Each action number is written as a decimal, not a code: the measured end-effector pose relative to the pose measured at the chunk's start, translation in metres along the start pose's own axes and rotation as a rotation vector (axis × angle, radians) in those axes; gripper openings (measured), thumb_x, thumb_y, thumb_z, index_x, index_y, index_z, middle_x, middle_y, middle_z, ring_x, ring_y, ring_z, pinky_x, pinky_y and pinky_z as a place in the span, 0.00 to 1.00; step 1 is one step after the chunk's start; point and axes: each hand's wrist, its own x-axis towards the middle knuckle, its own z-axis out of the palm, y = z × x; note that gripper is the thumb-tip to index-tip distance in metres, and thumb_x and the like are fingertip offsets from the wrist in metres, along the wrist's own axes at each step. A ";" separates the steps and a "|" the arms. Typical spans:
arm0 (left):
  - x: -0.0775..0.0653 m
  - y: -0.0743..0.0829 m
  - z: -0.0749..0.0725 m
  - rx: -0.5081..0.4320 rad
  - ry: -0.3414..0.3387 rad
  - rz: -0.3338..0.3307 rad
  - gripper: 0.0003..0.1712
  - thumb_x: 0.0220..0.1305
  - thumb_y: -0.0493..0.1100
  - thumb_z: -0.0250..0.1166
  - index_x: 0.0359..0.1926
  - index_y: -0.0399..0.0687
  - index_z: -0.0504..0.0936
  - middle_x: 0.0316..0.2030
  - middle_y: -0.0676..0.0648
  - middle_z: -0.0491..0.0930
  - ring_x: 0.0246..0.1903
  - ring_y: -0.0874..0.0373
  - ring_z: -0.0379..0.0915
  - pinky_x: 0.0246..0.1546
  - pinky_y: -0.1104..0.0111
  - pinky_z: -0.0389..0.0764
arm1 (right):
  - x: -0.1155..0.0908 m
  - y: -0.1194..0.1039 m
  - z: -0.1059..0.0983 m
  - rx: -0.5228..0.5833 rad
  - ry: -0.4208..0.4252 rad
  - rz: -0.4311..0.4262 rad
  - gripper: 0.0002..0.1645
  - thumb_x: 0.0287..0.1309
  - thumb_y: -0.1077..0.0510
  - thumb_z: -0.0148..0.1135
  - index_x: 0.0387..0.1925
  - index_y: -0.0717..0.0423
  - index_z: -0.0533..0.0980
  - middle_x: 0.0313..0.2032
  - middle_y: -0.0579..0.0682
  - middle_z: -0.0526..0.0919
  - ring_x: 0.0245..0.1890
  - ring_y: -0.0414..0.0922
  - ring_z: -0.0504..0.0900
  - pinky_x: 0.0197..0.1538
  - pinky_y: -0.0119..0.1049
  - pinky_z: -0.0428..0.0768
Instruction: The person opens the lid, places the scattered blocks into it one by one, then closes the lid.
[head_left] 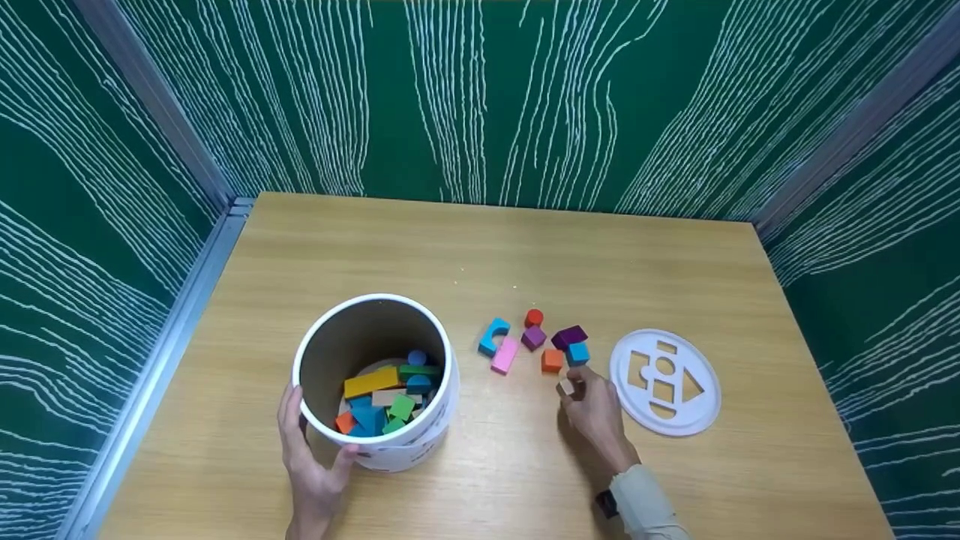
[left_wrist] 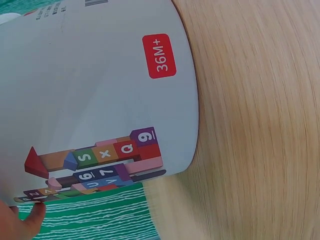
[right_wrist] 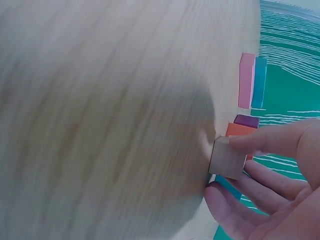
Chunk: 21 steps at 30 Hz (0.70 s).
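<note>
My left hand (head_left: pixel 311 469) holds a white round tub (head_left: pixel 448 390) from its near left side, fingers and thumb spread round the outer wall. Inside lie coloured wooden blocks, among them a yellow bar (head_left: pixel 373 382) and a green cube (head_left: pixel 402 407). In the right wrist view, my right hand (right_wrist: pixel 272 185) pinches a plain wooden cube (right_wrist: pixel 227 159) between thumb and fingers, close over the table. Just beyond it, in the head view, are an orange cube (head_left: pixel 552 361), a blue cube (head_left: pixel 577 353) and a dark purple block (head_left: pixel 570 337).
A white lid (head_left: pixel 705 409) with shaped holes lies right of my right hand. Between tub and lid sit a pink block (head_left: pixel 505 355), a blue arch (head_left: pixel 493 336), a purple cube (head_left: pixel 533 337) and a red cylinder (head_left: pixel 534 318). Green patterned walls (head_left: pixel 510 97) enclose the wooden table (head_left: pixel 360 240).
</note>
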 end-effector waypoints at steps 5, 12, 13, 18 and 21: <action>0.001 0.000 0.000 -0.006 -0.001 0.004 0.49 0.46 0.54 0.66 0.63 0.38 0.53 0.63 0.41 0.51 0.60 0.48 0.49 0.58 0.73 0.57 | 0.001 -0.001 -0.001 0.010 -0.033 0.050 0.15 0.40 0.61 0.66 0.35 0.58 0.76 0.28 0.50 0.78 0.28 0.44 0.74 0.33 0.36 0.76; 0.000 -0.002 -0.001 -0.013 -0.003 0.004 0.50 0.45 0.54 0.67 0.63 0.38 0.53 0.64 0.41 0.51 0.60 0.48 0.49 0.58 0.73 0.57 | -0.001 -0.004 -0.004 0.064 -0.066 0.103 0.20 0.36 0.68 0.65 0.38 0.61 0.75 0.33 0.53 0.78 0.32 0.45 0.76 0.35 0.37 0.78; 0.000 -0.002 -0.001 -0.012 -0.003 0.003 0.50 0.45 0.54 0.67 0.63 0.38 0.53 0.64 0.41 0.51 0.60 0.48 0.49 0.58 0.73 0.57 | -0.001 -0.004 -0.004 0.069 -0.069 0.105 0.20 0.36 0.68 0.65 0.38 0.62 0.74 0.33 0.54 0.78 0.33 0.46 0.75 0.36 0.38 0.78; 0.001 0.003 -0.001 0.006 -0.007 -0.001 0.49 0.46 0.53 0.66 0.63 0.37 0.53 0.63 0.41 0.51 0.60 0.50 0.49 0.58 0.74 0.57 | -0.003 -0.006 -0.005 0.077 -0.063 0.106 0.22 0.34 0.69 0.65 0.38 0.63 0.73 0.35 0.55 0.77 0.35 0.47 0.75 0.40 0.40 0.77; 0.005 0.014 -0.001 -0.008 -0.002 0.007 0.47 0.47 0.51 0.65 0.62 0.34 0.53 0.63 0.38 0.52 0.60 0.50 0.50 0.58 0.74 0.57 | -0.004 -0.006 -0.005 0.092 -0.036 0.090 0.21 0.32 0.69 0.65 0.36 0.64 0.73 0.34 0.55 0.77 0.34 0.47 0.75 0.40 0.41 0.77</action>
